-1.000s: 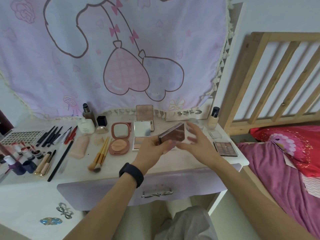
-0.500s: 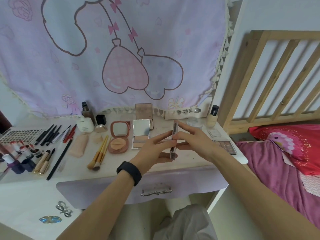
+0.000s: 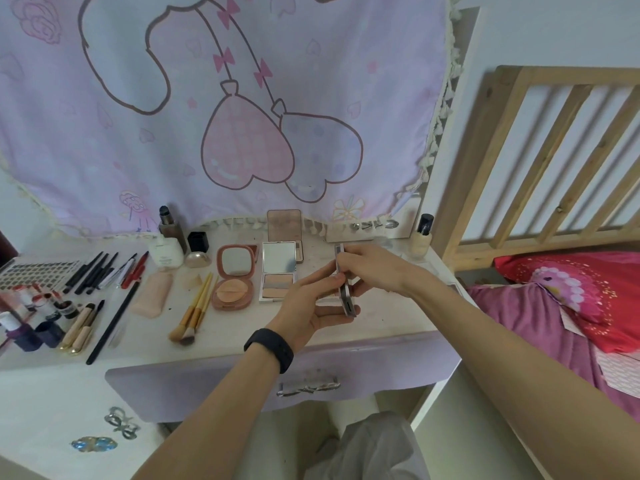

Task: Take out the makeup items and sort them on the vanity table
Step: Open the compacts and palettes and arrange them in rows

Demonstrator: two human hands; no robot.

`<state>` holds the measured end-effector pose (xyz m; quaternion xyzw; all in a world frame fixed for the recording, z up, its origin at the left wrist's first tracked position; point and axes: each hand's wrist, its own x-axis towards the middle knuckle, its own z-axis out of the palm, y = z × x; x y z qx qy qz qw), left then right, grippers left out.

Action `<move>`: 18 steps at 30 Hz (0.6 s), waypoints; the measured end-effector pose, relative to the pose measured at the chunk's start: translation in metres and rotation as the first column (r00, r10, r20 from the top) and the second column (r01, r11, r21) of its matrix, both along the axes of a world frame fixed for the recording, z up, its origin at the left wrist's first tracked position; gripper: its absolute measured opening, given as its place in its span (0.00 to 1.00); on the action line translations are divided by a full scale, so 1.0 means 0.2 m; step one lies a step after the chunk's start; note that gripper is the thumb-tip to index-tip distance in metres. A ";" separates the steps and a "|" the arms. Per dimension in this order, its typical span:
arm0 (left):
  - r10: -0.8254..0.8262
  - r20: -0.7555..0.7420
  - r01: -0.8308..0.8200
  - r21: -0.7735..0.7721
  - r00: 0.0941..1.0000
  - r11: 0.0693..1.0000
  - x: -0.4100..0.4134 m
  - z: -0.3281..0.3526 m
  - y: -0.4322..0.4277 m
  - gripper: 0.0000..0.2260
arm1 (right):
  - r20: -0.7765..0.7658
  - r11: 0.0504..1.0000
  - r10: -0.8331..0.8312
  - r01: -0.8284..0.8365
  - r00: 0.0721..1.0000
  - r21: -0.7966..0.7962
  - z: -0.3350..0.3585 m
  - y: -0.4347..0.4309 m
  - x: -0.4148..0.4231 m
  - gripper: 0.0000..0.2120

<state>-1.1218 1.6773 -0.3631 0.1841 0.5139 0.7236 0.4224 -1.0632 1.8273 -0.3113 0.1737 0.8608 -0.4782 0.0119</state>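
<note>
Brown at its rim and thin, the one slim palette (image 3: 347, 301) in the head view stands on edge above the right half of the table (image 3: 381, 329). It appears to be clear of the top. Two hands hold it. The left hand (image 3: 308, 310), which wears a black wristband (image 3: 272, 348), curls its fingers round the lower end. The right hand (image 3: 374, 268) pinches the upper end.

Two open mirror compacts lie side by side: one round pink compact (image 3: 232, 277) and one square white compact (image 3: 278, 271). One closed case (image 3: 284, 225) leans on the cloth behind them. Two red pens (image 3: 138, 270) lie further left.

A second ago the palette's broad lid faced the camera; now only its narrow edge shows.
</note>
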 end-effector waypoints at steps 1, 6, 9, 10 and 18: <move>0.002 0.004 -0.002 -0.001 1.000 1.000 0.00 -0.01 0.00 0.15 | 0.006 1.000 0.008 -0.008 1.000 0.001 0.00 0.00 0.00 0.12; -0.012 -0.035 0.009 -0.062 0.999 0.998 -0.01 0.00 0.02 0.18 | 0.014 0.992 0.022 -0.020 1.000 -0.122 -0.02 0.04 0.02 0.10; -0.039 -0.044 0.035 -0.075 0.998 0.997 -0.04 0.02 0.02 0.19 | -0.023 0.973 0.058 -0.062 0.998 -0.221 0.00 0.06 0.04 0.10; -0.042 -0.053 0.038 -0.077 0.998 0.996 -0.05 0.02 0.03 0.20 | -0.038 0.967 0.075 -0.082 0.996 -0.239 0.02 0.07 0.05 0.10; 0.038 -0.341 -0.095 -0.154 0.939 0.983 -0.07 0.08 0.13 0.20 | -0.080 0.972 0.045 -0.062 0.996 -0.227 0.06 0.12 -0.02 0.16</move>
